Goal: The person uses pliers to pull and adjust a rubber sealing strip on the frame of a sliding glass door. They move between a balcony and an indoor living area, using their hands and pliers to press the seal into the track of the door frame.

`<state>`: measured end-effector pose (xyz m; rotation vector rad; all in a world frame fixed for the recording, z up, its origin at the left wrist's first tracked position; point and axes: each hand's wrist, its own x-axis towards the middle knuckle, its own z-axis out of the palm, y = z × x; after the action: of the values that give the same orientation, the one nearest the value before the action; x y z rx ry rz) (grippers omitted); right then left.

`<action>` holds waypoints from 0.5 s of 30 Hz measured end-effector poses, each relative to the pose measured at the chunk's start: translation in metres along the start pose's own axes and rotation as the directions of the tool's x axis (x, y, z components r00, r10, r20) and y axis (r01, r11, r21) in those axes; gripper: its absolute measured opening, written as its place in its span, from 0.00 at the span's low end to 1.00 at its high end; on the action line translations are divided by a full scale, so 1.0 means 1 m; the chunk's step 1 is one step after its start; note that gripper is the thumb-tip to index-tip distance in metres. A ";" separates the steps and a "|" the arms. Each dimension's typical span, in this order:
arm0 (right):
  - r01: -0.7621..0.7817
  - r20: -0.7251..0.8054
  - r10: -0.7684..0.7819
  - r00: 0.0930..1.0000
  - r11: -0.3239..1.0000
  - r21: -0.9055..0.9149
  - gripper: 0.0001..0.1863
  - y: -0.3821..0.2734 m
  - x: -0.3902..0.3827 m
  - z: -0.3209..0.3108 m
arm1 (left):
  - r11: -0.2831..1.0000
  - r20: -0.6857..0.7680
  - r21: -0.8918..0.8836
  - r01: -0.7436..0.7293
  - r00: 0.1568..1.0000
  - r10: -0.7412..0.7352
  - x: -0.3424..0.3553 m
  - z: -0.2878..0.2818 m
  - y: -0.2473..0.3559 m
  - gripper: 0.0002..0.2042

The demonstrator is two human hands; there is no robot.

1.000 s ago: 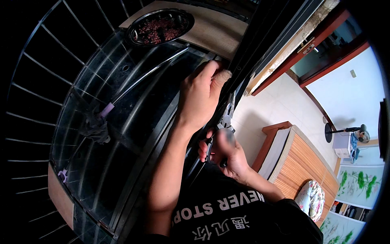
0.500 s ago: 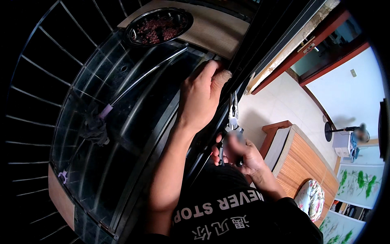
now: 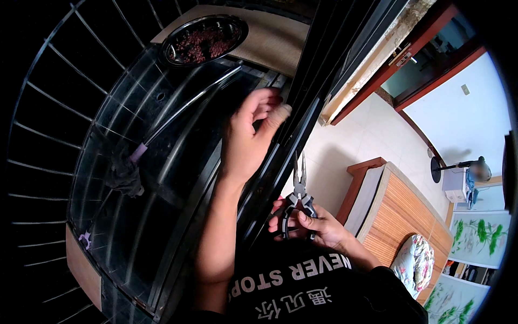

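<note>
Pliers have dropped toward your shirt, your right hand wrapping their spread handles (likely keeping the tips parted); your left hand, fingers loosely bent, thumb apart, sits beside the black frame.

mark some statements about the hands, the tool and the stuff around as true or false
1. The right hand holds a pair of pliers. True.
2. The left hand is wrapped round the pliers. False: the left hand is beside the dark frame, apart from them.
3. The pliers' nose points away from the person's black shirt. True.
4. The oval tray holds nothing. False: the tray has small reddish-brown pieces in it.
5. The flowered bundle lies on the pale floor. False: the bundle lies on the brown striped mat.
6. A fan shows at the picture's right side. True.
</note>
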<state>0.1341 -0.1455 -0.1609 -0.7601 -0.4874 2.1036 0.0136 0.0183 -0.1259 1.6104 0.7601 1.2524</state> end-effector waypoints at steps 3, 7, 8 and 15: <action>0.008 -0.003 -0.008 1.000 1.000 0.017 0.27 0.001 -0.002 0.001 | 0.990 0.075 0.125 -0.063 0.996 0.054 -0.002 0.005 -0.008 0.17; 0.031 -0.016 -0.031 0.999 0.999 0.018 0.26 0.000 -0.002 0.001 | 0.984 0.091 0.175 -0.028 0.996 0.012 0.001 0.009 -0.006 0.16; 0.033 -0.019 -0.033 0.999 0.999 0.025 0.25 0.000 -0.002 0.000 | 0.982 0.096 0.187 -0.040 0.995 0.022 0.003 0.008 -0.006 0.16; 0.041 0.006 -0.042 0.999 0.996 0.074 0.23 -0.002 0.002 -0.002 | 0.989 0.098 0.142 -0.041 0.995 0.027 0.006 0.007 -0.017 0.17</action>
<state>0.1360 -0.1426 -0.1615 -0.6945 -0.4240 2.0748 0.0236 0.0278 -0.1398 1.7937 0.7796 1.1575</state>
